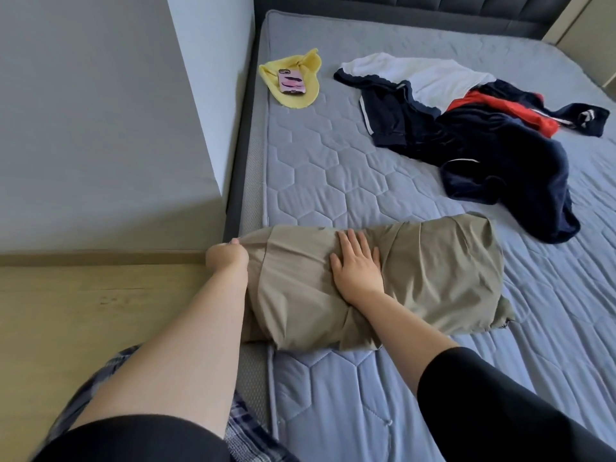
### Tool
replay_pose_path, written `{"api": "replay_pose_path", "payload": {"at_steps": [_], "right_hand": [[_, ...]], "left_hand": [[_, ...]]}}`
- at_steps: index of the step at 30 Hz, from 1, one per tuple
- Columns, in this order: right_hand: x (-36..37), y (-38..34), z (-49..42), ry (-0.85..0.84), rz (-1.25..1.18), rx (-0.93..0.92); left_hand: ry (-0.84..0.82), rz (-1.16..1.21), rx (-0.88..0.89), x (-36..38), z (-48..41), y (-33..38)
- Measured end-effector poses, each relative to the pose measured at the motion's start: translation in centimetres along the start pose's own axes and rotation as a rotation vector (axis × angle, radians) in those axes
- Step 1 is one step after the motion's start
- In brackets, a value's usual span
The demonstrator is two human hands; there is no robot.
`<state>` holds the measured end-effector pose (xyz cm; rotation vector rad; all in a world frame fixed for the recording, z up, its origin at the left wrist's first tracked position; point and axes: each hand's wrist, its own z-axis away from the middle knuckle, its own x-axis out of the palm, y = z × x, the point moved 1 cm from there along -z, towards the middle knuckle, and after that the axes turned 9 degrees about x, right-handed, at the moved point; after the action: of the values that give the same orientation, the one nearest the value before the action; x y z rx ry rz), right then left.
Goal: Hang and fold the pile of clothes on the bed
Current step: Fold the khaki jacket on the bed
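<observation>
Khaki-tan, thin woven garment (433, 268), already doubled into a long rectangle, lay across the lower centre of the frame on the grey-blue quilted mattress (333, 178), its left end reaching the bed's edge. The right hand (356, 265) rested flat on the middle of it, fingers straight and slightly spread, most likely to pin the layers so they could not slide. The left hand (226, 258) gripped the left end, fingers curled into bunched cloth. That looked like a pull to draw out slack, or the start of turning that end over the pinned middle.

Well apart, at the upper right, sat the loose pile of navy, white and red clothes (483, 128), crumpled and unsorted, so most of the task seemed left to do. At the upper centre-left a pale yellow cloth (310, 61) carried a phone in a pink patterned case (291, 82), set aside near the mattress edge, clear of the folding space. Light wooden flooring (83, 311) showed at lower left.
</observation>
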<state>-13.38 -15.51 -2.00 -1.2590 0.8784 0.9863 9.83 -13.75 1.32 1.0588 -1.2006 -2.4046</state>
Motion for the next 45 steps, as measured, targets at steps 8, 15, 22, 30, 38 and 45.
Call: {"api": "replay_pose_path", "payload": {"at_steps": [8,15,22,30,38,45], "right_hand": [[-3.9,0.5,-0.6,0.078,-0.217,-0.106],[-5.9,7.2,-1.6,0.094,0.144,0.085],[-10.1,15.6,-3.1,0.326,-0.274,0.727],[-14.1,17.7,-5.6,0.292,-0.830,0.923],[-13.9,17.8,-6.8,0.165,-0.778,0.859],[-13.5,20.6,-4.2,0.192,-0.865,1.016]], "left_hand": [[0.114,-0.370,1.434,3.6,6.5,3.6],[-0.429,-0.982,1.268,11.0,10.1,-1.0],[-0.400,-0.962,1.170,12.0,9.0,-1.5],[-0.426,-0.952,1.152,12.0,8.4,-1.5],[-0.457,-0.950,1.143,11.9,8.4,-1.3],[-0.458,-0.960,1.127,11.8,8.0,-1.6]]}}
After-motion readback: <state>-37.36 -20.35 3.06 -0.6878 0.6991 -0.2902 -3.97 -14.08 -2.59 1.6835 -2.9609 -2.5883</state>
